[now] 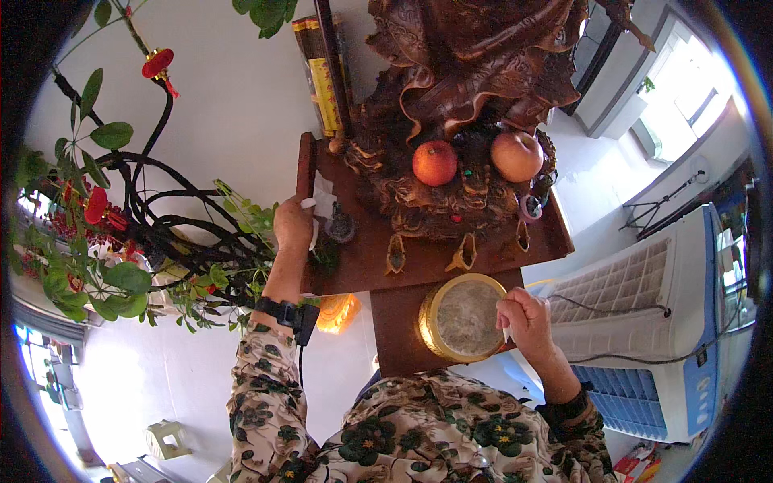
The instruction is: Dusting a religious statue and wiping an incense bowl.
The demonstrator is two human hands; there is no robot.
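My left hand is closed around a piece of white tissue at the raised left edge of the dark wooden altar table. Just right of it stands a small round cup with dark contents. My right hand pinches a bit of white tissue against the right rim of a gold-coloured incense burner. Grey ash fills the burner, which sits on a lower wooden shelf. My fingers partly hide both tissues.
A large carved wooden statue bears a red fruit and an apple. Small brass cups line its front. Packed incense sticks lean behind. A branching plant crowds the left; an air cooler stands right.
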